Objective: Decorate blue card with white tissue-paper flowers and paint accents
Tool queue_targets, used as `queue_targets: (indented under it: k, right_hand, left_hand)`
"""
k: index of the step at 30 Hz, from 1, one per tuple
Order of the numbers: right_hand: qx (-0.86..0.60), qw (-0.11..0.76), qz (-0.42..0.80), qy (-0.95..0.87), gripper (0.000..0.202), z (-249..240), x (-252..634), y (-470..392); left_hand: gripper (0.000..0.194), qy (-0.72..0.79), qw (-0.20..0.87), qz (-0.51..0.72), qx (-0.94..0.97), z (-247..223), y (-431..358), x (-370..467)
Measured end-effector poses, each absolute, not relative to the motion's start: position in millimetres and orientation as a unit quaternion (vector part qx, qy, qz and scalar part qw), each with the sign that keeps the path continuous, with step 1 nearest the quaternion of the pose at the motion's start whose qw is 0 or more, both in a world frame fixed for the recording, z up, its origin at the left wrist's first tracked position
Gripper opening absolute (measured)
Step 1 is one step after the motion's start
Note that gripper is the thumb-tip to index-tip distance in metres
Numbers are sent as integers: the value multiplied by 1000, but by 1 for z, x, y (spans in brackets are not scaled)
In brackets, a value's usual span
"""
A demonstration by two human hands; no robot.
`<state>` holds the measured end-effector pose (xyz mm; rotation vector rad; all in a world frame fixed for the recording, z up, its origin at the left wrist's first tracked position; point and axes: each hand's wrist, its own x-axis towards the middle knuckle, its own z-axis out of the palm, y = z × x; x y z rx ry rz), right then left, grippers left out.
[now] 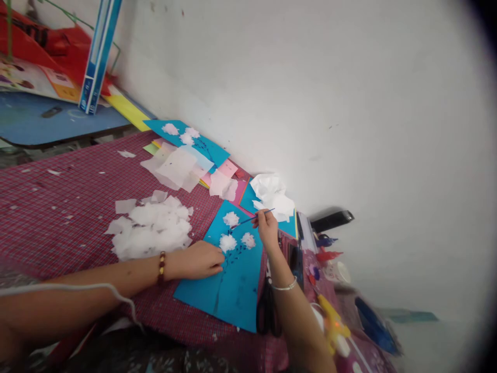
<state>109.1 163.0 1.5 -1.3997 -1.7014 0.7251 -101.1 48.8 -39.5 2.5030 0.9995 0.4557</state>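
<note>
A blue sheet (236, 290) lies in front of me, with three fluffy white paper flowers (228, 243) and dark painted stems and leaves. My right hand (267, 228) pinches a thin paintbrush (248, 220) above the sheet's upper right part. The brush tip points left, close to the topmost flower (231, 219); whether it touches the sheet is unclear. My left hand (204, 260) rests on the sheet's left edge beside the flowers, its fingers loosely bent and thumb a little apart, holding nothing visible. Left of it sits a heap of white tissue pieces (151, 228).
A second blue sheet with flowers (202, 142) leans near the wall, by translucent paper squares (180, 167). Crumpled white paper (274, 194) lies behind my right hand. To the right are black-handled scissors (267, 311) and a yellow glue gun (332, 321). A white cord (97, 286) crosses my left arm.
</note>
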Motion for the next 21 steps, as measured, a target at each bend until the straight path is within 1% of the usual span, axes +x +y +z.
queue_targets:
  k: [9, 16, 21]
  right_hand:
    - [-563, 459, 349, -592, 26, 7, 120, 187]
    - [-567, 425, 392, -588, 25, -4, 114, 188]
    - [-578, 439, 394, -563, 24, -7, 114, 205]
  left_hand:
    - [16, 355, 195, 138, 904, -37, 49, -101]
    - [18, 350, 194, 162, 902, -39, 49, -101]
    - [17, 352, 193, 154, 903, -37, 49, -102]
